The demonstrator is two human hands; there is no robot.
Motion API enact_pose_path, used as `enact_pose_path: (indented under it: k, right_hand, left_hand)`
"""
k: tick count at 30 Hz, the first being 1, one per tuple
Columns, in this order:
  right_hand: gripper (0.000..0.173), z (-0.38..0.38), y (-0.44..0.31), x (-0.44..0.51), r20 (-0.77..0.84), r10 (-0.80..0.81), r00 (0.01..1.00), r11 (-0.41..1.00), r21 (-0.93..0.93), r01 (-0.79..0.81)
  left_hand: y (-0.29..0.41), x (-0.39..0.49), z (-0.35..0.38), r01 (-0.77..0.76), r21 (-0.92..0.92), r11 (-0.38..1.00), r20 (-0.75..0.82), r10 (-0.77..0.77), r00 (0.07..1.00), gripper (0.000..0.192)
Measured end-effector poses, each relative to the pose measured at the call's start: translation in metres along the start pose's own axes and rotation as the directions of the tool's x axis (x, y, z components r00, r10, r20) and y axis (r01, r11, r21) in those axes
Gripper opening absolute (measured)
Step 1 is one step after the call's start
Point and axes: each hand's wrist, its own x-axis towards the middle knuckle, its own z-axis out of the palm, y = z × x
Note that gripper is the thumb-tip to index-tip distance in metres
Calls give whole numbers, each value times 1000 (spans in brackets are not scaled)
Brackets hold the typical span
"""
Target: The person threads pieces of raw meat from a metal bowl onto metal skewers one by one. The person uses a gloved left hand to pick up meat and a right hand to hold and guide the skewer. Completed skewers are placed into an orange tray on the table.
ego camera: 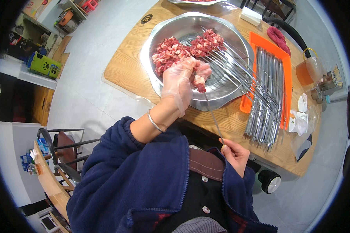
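Note:
My left hand (179, 78), in a clear plastic glove, is closed around raw meat pieces (200, 78) on a metal skewer (212, 116), over the near side of a large steel basin (202, 104). My right hand (234, 153), bare, pinches the skewer's lower end near the table's front edge. Inside the basin lie a pile of cut raw meat (170, 52) and several loaded skewers (207, 43), their bare ends reaching right over the rim. An orange tray (287, 72) beside the basin holds many metal skewers (265, 87).
On the wooden table (125, 61) stand a white tissue box (250, 16), a dark pink cloth (278, 39), an amber-filled plastic jug (309, 71), condiment containers (326, 81) and crumpled wrappers (299, 123). Another meat tray (198, 2) shows at the far edge. Chairs (67, 151) stand left.

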Motion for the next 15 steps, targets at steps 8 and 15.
enact_pose_path:
  k: [8, 15]
  right_hand:
    - [24, 8, 2, 5, -48, -47, 998, 998, -53, 45]
    - [24, -10, -4, 13, -51, -36, 998, 998, -45, 34]
  left_hand:
    - [-19, -19, 7, 139, 32, 990, 63, -141, 988, 22]
    - [20, 8, -27, -314, 604, 732, 283, 171, 944, 21]
